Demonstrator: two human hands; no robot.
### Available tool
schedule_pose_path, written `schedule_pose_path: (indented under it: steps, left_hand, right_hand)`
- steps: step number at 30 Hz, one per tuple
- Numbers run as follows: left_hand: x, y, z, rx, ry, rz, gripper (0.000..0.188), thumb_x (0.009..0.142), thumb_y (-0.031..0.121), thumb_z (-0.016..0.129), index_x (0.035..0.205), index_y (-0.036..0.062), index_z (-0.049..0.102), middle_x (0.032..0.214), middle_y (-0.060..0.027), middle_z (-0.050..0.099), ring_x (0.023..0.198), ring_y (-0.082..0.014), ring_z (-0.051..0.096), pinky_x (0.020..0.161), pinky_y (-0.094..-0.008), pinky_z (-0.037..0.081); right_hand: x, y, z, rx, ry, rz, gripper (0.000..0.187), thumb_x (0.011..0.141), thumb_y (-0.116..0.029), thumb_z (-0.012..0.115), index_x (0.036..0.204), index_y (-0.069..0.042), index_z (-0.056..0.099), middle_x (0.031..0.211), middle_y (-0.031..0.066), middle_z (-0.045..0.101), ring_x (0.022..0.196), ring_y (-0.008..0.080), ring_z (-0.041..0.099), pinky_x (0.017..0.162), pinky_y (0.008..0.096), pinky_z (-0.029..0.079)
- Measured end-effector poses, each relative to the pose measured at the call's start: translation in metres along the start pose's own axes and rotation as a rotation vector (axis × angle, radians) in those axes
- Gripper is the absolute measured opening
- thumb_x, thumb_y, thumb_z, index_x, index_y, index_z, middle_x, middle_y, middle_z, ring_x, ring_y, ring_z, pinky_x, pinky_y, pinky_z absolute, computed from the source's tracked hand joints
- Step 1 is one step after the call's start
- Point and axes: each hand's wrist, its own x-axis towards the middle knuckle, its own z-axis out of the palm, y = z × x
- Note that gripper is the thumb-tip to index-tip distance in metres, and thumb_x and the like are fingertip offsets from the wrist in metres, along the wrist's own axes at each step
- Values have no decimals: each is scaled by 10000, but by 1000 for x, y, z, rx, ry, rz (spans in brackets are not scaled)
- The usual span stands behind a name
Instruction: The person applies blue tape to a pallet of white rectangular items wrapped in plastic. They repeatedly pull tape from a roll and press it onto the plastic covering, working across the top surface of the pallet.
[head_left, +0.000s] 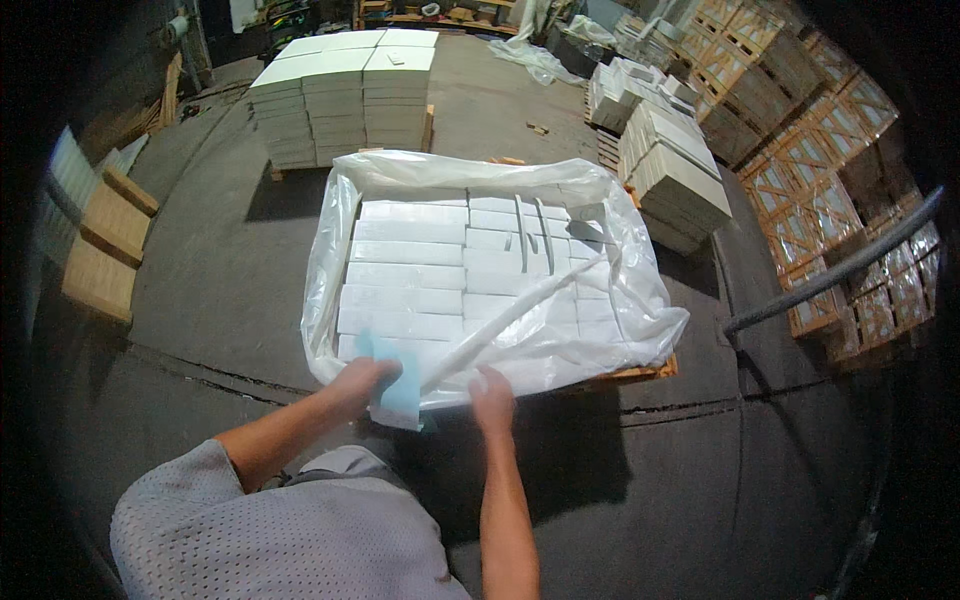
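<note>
My left hand (364, 388) is closed round a pale blue piece of thin sheet (400, 398), slightly blurred, at the near left corner of a large crate. My right hand (491, 402) is at the near edge of the crate's clear plastic liner (560, 372), its fingers curled on the film. Inside the liner lie rows of white flat boxes (405, 276), packed side by side. A fold of the plastic runs diagonally over the near right boxes. Two thin grey strips (521, 235) and a few small pieces lie on top of them.
Behind the crate to the left stands a pallet of white stacked panels (345, 100). More white stacks (672, 170) are at the right, beside tall wood-framed crates (810, 200). A dark bar (830, 275) slants in at right. Wooden boards (108, 245) stand at far left.
</note>
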Motion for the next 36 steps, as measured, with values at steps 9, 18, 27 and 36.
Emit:
schedule_pose_path:
  steps: [9,18,27,36]
  left_hand:
    - [12,58,37,-116,93,-55,410,931,238,597,1196,-75,567,1106,-147,640,952,-254,626,867,-404,513]
    - [65,73,43,-89,124,-126,399,922,258,607,1157,-64,585,1065,-147,642,946,-241,623,850,-400,515]
    - [46,105,99,-147,142,-128,478,886,305,661,1158,-78,570,1038,-172,640,897,-290,645,798,-458,542]
    - [-33,186,130,-159,128,400,429,893,399,660,1036,-2,607,860,-131,610,754,-223,617,694,-397,549]
  right_hand:
    - [131,29,60,-398,-120,-460,428,823,-294,662,1195,-83,636,1276,124,581,1254,299,480,1007,484,394]
    - [90,115,-17,-748,-487,71,443,904,-418,550,1155,-71,661,1280,118,589,1235,299,497,1074,564,294]
    - [36,136,-34,-664,-47,36,252,842,-275,628,907,-44,705,1082,130,658,1044,329,574,940,502,395]
    - [-10,130,-41,-658,-339,192,217,872,-250,569,743,-110,674,763,109,671,703,331,665,631,502,494]
